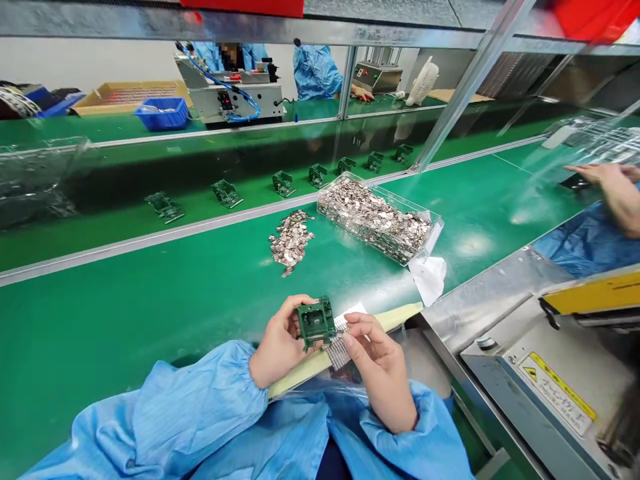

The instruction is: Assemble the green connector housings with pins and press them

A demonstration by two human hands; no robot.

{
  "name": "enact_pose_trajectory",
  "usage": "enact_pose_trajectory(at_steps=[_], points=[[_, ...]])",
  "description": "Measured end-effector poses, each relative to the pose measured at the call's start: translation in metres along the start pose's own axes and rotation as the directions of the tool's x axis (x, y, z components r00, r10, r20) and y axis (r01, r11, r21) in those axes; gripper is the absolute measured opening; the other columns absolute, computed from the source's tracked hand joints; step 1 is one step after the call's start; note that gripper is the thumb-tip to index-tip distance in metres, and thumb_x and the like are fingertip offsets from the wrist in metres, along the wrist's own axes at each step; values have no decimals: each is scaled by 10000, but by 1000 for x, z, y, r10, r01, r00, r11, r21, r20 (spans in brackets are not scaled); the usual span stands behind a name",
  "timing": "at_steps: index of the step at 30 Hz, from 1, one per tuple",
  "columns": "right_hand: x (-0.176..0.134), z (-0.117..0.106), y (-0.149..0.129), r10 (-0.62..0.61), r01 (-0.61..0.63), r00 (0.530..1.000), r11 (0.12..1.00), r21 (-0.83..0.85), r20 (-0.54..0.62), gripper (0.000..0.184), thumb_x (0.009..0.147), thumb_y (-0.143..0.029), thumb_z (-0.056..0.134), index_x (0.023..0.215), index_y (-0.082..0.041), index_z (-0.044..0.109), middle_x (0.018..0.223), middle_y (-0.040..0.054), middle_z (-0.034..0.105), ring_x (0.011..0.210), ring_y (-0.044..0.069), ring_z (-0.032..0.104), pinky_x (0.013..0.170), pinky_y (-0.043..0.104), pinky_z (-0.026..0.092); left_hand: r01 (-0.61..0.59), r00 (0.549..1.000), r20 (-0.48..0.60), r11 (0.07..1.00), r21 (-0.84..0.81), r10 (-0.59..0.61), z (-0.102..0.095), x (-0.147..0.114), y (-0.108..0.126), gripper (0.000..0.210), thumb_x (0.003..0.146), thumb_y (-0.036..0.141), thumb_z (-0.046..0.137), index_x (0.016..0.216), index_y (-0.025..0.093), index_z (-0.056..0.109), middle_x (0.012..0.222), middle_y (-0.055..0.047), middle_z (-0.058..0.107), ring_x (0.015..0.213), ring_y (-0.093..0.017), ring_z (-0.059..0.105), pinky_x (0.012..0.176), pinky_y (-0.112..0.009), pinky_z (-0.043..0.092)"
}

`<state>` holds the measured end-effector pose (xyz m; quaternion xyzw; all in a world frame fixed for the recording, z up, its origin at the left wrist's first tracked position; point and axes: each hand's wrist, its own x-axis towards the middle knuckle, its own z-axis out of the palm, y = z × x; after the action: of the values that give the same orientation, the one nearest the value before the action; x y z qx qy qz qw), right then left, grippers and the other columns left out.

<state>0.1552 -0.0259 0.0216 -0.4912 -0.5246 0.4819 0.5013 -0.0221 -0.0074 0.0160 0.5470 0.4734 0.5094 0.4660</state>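
Observation:
A dark green plastic frame (317, 323) with a square recess is held up in my left hand (280, 343), fingers and thumb closed round its left side. My right hand (377, 360) is at the frame's right edge, thumb and index finger pinched together. Whatever sits between those fingertips is too small to make out. Just below the frame, a sheet with rows of small pieces (340, 353) lies over a pale yellow strip (300, 377) at the table edge. Beyond my hands lies a loose pile of small silvery metal pieces (293, 241).
A clear plastic box (380, 217) full of similar metal pieces stands beyond, with white paper (429, 280) by its near corner. Several green frames (227, 193) line the belt behind a metal rail (150, 239). At right are a machine (555, 387) and another person's hand (607, 183).

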Motion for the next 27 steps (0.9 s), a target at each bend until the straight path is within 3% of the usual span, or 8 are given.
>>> enact_pose_trajectory(at_steps=[4,9,16,21,27], points=[[-2,11,5,-24,23,1000,998,-57,-20,107,833,-301,672,778,-211,689,1150,99,596,1107,265,555,889,365,442,107,992,84,989,-100,-99,10,-4,-6,496,614,161,797,1024,210,523,896,8,619,735,-107,587,654,-190,494],[-1,19,10,9,-10,1000,994,-106,-16,104,798,-289,685,750,-197,690,1134,109,587,1098,283,562,939,413,416,146,981,154,977,-153,-122,7,-10,-14,447,711,155,735,1088,223,504,946,-5,632,810,-122,615,718,-210,512],[-1,25,8,-30,20,998,984,-175,-54,154,811,-306,677,705,-194,681,1059,94,596,1018,251,588,879,372,449,63,976,212,998,-32,-55,1,-17,-19,503,750,64,665,1184,247,490,1004,-15,605,823,-117,596,736,-204,485],[-3,29,6,-73,49,990,980,-194,-118,149,817,-287,672,702,-193,658,973,75,607,924,222,598,793,333,477,-3,974,229,1000,-3,3,-3,-20,-20,352,879,175,572,1212,243,481,957,-23,596,770,-115,568,702,-210,473],[-5,27,4,1,-13,998,987,-163,-69,153,851,-311,637,757,-190,637,936,68,622,858,211,609,777,340,501,-38,985,167,997,60,28,-2,-19,-17,268,921,306,543,1174,224,510,1025,-50,602,709,-113,537,619,-215,438]])
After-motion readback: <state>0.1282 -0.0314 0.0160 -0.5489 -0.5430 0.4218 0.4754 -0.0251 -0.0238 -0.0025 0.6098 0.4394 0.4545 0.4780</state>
